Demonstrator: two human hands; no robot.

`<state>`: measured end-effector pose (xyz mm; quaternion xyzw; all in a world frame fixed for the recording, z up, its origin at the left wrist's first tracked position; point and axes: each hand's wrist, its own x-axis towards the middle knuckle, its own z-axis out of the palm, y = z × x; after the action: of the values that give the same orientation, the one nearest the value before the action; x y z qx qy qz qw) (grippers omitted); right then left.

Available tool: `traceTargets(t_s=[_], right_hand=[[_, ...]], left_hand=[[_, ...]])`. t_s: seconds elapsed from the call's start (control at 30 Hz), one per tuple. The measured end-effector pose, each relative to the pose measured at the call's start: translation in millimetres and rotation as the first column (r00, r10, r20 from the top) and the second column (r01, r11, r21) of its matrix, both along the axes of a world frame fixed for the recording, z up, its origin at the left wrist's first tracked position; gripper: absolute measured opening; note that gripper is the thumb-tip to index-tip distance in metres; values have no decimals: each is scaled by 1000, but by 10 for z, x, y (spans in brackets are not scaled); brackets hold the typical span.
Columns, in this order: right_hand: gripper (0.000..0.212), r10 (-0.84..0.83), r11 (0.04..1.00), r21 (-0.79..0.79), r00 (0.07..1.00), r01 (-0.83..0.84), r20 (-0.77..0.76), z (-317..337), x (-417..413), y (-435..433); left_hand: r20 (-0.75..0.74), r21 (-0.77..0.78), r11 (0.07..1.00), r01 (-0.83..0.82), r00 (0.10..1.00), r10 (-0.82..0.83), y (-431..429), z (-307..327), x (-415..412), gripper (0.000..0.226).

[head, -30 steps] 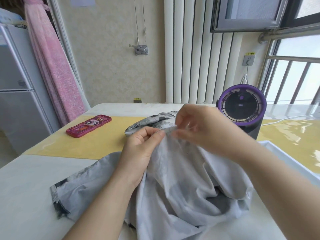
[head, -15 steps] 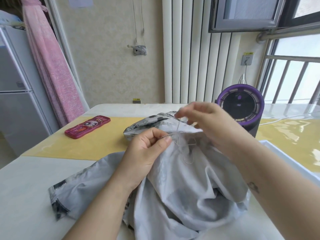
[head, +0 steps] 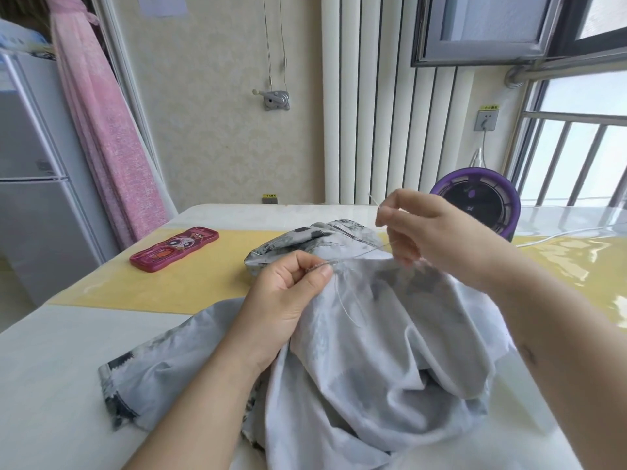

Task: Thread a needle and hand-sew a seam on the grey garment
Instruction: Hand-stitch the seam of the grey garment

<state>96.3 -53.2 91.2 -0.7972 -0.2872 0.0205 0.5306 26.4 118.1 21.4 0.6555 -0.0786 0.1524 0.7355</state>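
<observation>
Right hand [head: 441,239] grip: thumb & forefinger closed on the needle [head: 373,199], which sticks up and to the left, held above the cloth at the far right of the work. From that grip the thread [head: 363,254] runs down and left, nearly taut, to the left hand [head: 285,300]. Its thumb & forefinger pinch a fold of the grey garment [head: 373,368] right at the stitch line. A slack loop of thread lies on the cloth just below that pinch.

The garment is bunched over the near middle of the tabletop [head: 51,368]. One end trails near-left, and a printed end lies farther off on the yellow mat [head: 169,286].

Step in hand, prob.: drawing the thread through after a stitch. To do it well:
- Pull along the seam line, not up & away, so the cloth doesn't pucker.
- Hold the left pinch right at the exit point to take the strain.
- Draw until the slack loop is gone, and watch that it doesn't snag or knot.
- Stop when the stitch sits flat, i.e. snug, not tight.
- Hold the needle near the eye so the thread can't slip out (eye too small to see here).
- Next stitch should prob. go in just beside the pinch.

Red case [head: 174,248] sits far-left on the mat, well apart from the work. Purple fan [head: 475,205] stands far right, behind the right hand.
</observation>
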Motion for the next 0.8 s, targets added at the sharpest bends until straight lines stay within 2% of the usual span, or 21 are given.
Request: traceTargets(t_s=[0.03,0.07,0.1,0.13,0.17,0.2,0.27,0.33,0.4,0.47,0.57,0.63,0.8], right_hand=[[22,150,962,257,964,-91,-218,40,-38,1],[23,302,870,481,893,-114,-334,66,-70,8],[24,386,785,612,849,-97,-361,66,-69,25],[25,394,743,665,852,-74,-345,50,-47,48],[25,338,748,662,888,-52,-313,15,-10,81],[25,243,786,618,932,-26,-270,-24,18,111],[23,28,897,441,996,12,-85,-115,76,135],[20,-121,965,246,986,89,118,-168,100,118],[17,-210,970,170,949,172,237,-193,130,82],[16,-272,961,126,918,245,287,-205,158,52],[16,-308,950,47,895,310,322,-208,190,20],[17,-286,955,22,897,296,336,-177,155,16],[15,-42,992,-90,924,83,379,-185,-67,188]], left_hand=[[-3,-7,1000,2,1000,-2,-1,1,-2,13],[-6,-12,1000,4,1000,-4,-1,1,-1,13],[-9,-16,1000,6,1000,-6,-3,1,-3,13],[-11,-21,1000,6,1000,-6,-5,1,-3,13],[-12,-26,1000,5,1000,-6,-4,0,-5,13],[-13,-29,1000,4,1000,-5,-2,-2,-4,12],[-12,-25,1000,2,1000,-2,1,0,0,12],[-12,-24,1000,3,1000,-4,2,-2,3,11],[-14,-30,1000,8,1000,-8,7,-2,2,11],[-13,-29,1000,12,1000,-12,10,-2,2,11],[-13,-9,1000,8,1000,-8,8,-4,1,12],[-16,-8,1000,7,1000,-7,8,-5,2,12],[-29,-48,998,33,999,-34,27,-13,5,10]])
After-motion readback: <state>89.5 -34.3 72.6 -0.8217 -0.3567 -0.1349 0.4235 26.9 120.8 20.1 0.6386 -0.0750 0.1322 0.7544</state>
